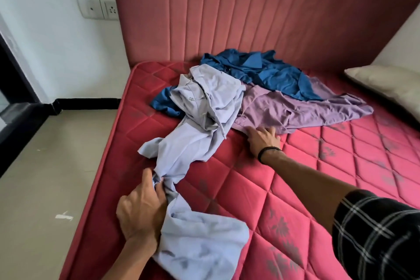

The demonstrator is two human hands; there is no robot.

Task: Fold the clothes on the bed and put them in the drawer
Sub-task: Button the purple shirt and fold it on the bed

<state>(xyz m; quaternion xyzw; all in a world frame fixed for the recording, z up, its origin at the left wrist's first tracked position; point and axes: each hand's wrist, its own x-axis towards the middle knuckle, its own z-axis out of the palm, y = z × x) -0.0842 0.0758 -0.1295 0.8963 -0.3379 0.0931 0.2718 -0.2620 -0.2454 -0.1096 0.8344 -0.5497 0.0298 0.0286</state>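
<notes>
A crumpled light blue shirt [200, 120] stretches from the pile down to the bed's near edge. My left hand [141, 209] grips a bunched part of it near the mattress's left edge. A purple shirt [295, 109] lies spread to the right, and my right hand [263, 138] touches its near hem, fingers curled on the cloth. A dark blue shirt [268, 70] lies rumpled behind both, close to the headboard. All three rest on the red quilted mattress [272, 188]. No drawer is in view.
A padded pink headboard [250, 11] rises behind the bed. A cream pillow [386, 82] lies at the right edge. Grey floor [45, 177] runs along the left side, with a dark frame [13, 102] and wall sockets [100, 10] by the white wall.
</notes>
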